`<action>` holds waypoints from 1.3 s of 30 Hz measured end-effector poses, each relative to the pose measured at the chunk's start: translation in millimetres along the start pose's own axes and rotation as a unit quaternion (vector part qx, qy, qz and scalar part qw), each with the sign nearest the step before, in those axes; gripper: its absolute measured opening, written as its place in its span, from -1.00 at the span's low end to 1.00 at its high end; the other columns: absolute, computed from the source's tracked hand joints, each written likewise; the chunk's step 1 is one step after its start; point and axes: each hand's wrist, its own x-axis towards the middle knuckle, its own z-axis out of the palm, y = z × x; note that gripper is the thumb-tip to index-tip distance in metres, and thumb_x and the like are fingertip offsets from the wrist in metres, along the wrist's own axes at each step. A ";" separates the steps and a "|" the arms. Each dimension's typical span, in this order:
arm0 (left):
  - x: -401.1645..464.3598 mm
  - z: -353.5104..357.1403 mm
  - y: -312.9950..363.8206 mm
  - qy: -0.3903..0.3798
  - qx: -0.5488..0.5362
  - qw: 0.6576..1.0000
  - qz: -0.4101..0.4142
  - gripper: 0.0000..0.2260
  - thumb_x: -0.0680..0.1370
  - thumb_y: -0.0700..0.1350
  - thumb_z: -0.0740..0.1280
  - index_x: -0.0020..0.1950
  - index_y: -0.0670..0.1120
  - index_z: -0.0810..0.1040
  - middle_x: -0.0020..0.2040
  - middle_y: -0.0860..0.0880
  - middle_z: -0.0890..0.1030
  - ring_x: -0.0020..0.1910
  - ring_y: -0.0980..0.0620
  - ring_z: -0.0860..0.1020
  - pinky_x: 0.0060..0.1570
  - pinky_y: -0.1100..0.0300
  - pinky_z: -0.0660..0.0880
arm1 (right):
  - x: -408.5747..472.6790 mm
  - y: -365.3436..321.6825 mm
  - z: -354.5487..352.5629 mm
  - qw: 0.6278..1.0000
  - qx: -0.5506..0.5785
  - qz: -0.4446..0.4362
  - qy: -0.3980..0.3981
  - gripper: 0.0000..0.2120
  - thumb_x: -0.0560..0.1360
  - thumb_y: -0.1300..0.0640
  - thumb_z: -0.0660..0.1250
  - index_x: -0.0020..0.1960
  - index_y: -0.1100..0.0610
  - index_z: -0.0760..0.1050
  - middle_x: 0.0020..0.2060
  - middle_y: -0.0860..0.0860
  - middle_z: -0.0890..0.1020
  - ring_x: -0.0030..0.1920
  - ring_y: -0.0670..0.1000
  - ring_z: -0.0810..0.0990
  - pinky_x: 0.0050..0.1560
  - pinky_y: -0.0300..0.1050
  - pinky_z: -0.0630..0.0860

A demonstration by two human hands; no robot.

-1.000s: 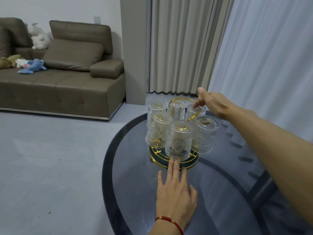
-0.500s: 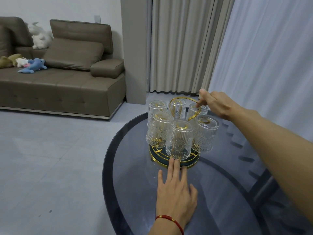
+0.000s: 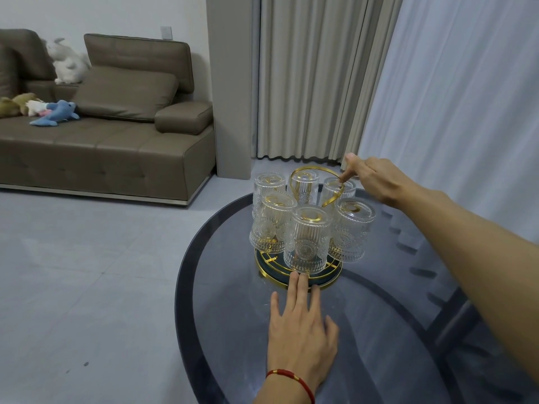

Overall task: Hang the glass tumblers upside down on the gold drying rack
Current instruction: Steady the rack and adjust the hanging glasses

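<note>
The gold drying rack point(image 3: 329, 279) stands on the round dark glass table point(image 3: 233, 316). Several ribbed glass tumblers point(image 3: 307, 240) hang upside down around its gold ring handle point(image 3: 315, 170). My left hand point(image 3: 302, 330) lies flat on the table with its fingers apart, and the middle fingertips touch the front rim of the rack's base. From the right, my right hand point(image 3: 376, 179) reaches to the top of the rack. Its index finger is hooked down onto the ring handle, its thumb is raised and the other fingers are curled.
The table's edge curves close on the left, over grey floor tiles. A brown sofa point(image 3: 110, 147) with soft toys stands at the far left. Beige curtains point(image 3: 309, 77) and a white sheer curtain point(image 3: 466, 97) hang behind and to the right of the table.
</note>
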 end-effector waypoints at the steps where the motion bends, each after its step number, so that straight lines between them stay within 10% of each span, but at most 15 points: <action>1: -0.2 -0.3 0.0 0.002 0.000 1.000 0.000 -0.42 0.61 0.14 -0.06 0.62 -0.01 0.10 0.66 -0.05 -0.11 0.58 0.01 -0.30 0.55 -0.19 -0.15 | -1.6 -1.7 -0.5 1.000 0.009 -0.002 0.010 -0.26 0.69 -0.28 -0.14 0.10 0.08 0.75 0.37 0.18 0.61 0.38 0.14 0.54 0.44 0.09 0.33; 9: -1.1 0.2 -0.4 0.011 -0.011 1.000 0.000 -0.41 0.59 0.14 -0.03 0.61 -0.02 0.13 0.66 -0.04 -0.09 0.58 0.01 -0.31 0.55 -0.20 -0.12 | -33.6 -64.2 -1.3 0.952 0.085 -0.122 0.266 -0.58 0.63 0.07 0.13 -0.19 0.20 0.68 -0.30 0.08 0.70 -0.21 0.10 0.67 -0.12 0.13 0.58; 20: -4.1 -3.2 0.1 0.050 0.004 0.999 0.010 -0.46 0.55 0.11 0.12 0.45 -0.11 0.46 0.57 -0.14 0.33 0.59 -0.12 0.15 0.42 -0.28 0.29 | -35.8 -113.3 55.9 0.973 -0.173 -0.145 0.051 -0.55 0.65 -0.03 0.09 -0.32 0.18 0.43 -0.38 0.04 0.49 -0.30 0.10 0.49 -0.27 -0.02 0.32; 28: -2.5 -1.8 0.5 0.054 -0.004 0.999 0.004 -0.45 0.57 0.11 0.07 0.50 -0.10 0.39 0.61 -0.13 0.23 0.61 -0.09 0.04 0.48 -0.29 0.16 | -28.4 -113.6 61.6 0.996 -0.017 -0.058 0.058 -0.53 0.63 0.08 0.16 -0.18 0.39 0.65 -0.44 0.23 0.59 -0.45 0.11 0.48 -0.25 -0.01 0.50; 39: -2.1 -0.3 -0.3 0.029 0.002 1.000 0.008 -0.40 0.58 0.15 -0.04 0.57 -0.08 0.24 0.66 -0.10 0.04 0.62 -0.06 -0.15 0.53 -0.27 -0.01 | -32.6 -120.7 61.7 0.997 0.051 -0.058 0.028 -0.56 0.64 0.07 0.21 -0.16 0.37 0.69 -0.68 -0.11 0.39 -0.62 -0.15 0.32 -0.42 -0.18 0.34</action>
